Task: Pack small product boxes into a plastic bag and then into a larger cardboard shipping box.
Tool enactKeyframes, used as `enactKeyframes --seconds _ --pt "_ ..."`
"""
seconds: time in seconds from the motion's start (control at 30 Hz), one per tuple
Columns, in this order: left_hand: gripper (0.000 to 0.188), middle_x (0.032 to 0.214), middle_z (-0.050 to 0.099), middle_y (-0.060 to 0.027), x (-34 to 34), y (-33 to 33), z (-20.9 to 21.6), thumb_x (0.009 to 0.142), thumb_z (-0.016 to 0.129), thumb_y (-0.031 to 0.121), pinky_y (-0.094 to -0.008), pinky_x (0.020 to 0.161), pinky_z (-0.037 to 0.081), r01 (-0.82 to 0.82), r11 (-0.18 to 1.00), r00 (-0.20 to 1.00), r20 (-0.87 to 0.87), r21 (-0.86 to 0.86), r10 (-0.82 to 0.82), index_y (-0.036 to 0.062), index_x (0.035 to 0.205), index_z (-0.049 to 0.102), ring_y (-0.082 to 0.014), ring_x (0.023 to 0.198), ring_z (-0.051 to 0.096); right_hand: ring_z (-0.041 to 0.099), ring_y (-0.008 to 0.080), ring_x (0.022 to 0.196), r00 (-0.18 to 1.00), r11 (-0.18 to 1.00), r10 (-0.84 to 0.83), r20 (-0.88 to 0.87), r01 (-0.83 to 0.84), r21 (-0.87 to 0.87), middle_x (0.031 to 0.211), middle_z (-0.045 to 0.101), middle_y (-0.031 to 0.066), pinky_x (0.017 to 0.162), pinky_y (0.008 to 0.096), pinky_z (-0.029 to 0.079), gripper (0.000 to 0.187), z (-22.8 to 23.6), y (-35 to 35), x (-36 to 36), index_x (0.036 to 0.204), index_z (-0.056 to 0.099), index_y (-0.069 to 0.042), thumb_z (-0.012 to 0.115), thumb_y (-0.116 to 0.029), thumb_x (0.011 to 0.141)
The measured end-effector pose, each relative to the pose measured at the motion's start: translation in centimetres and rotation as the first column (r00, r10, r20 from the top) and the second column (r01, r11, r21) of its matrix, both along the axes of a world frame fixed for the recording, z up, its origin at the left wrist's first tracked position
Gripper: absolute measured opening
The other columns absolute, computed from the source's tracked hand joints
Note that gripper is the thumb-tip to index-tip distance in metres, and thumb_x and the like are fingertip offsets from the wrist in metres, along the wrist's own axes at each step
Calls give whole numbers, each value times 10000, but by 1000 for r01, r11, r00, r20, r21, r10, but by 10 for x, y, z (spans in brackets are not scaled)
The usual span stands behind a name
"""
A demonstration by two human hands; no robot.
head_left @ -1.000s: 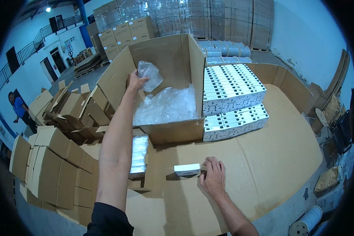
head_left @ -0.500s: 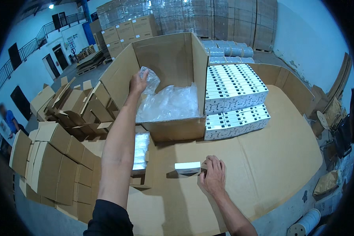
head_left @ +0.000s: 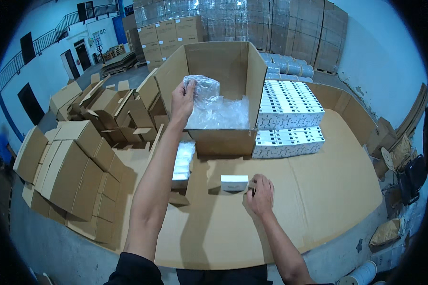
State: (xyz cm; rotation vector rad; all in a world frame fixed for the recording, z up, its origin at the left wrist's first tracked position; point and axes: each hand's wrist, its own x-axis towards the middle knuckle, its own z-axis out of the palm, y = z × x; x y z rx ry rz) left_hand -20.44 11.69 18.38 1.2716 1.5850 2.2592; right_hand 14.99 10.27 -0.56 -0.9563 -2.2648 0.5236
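My left hand point(head_left: 181, 102) is raised at the left side of a big open carton point(head_left: 226, 142). Its fingers are closed on a clear plastic bag point(head_left: 205, 88), which hangs crumpled over the carton. More clear plastic bags point(head_left: 223, 114) lie heaped inside. On the cardboard-covered table, a small white box point(head_left: 234, 182) stands in front of the carton. My right hand point(head_left: 260, 195) is at the box's right end, fingers curled, thumb and forefinger against that end. A narrow open carton point(head_left: 189, 183) with plastic-wrapped white packs point(head_left: 183, 159) sits by my left forearm.
Stacked printed white boxes point(head_left: 290, 114) rise in two tiers right of the big carton. Folded brown cartons point(head_left: 76, 171) are piled at the left, with opened ones point(head_left: 109, 107) behind. The cardboard sheet point(head_left: 333, 180) covers the table. Reels point(head_left: 287, 66) lie farther back.
The plastic bag in my left hand has come out wider and spread further to the right. My right hand remains by the small white box. The whole view has shifted.
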Motion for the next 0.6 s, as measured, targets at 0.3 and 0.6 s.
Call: enactKeyframes --seconds 0.3,0.6 --pt "325 927 659 8 175 -140 -73 1086 565 303 -262 762 487 -22 994 976 213 -106 44 0 1130 676 -59 849 559 661 166 870 759 914 -232 -608 -45 -404 967 692 73 778 312 531 135 -35 1 27 1042 639 -12 549 -21 942" --pt "300 936 689 7 235 -186 -184 1067 612 289 -254 718 504 115 976 916 399 -183 -33 7 1087 712 -55 811 592 638 84 883 768 554 35 -639 -548 -627 1014 707 20 820 244 524 293 -2 -90 22 1231 658 24 647 -187 1029"
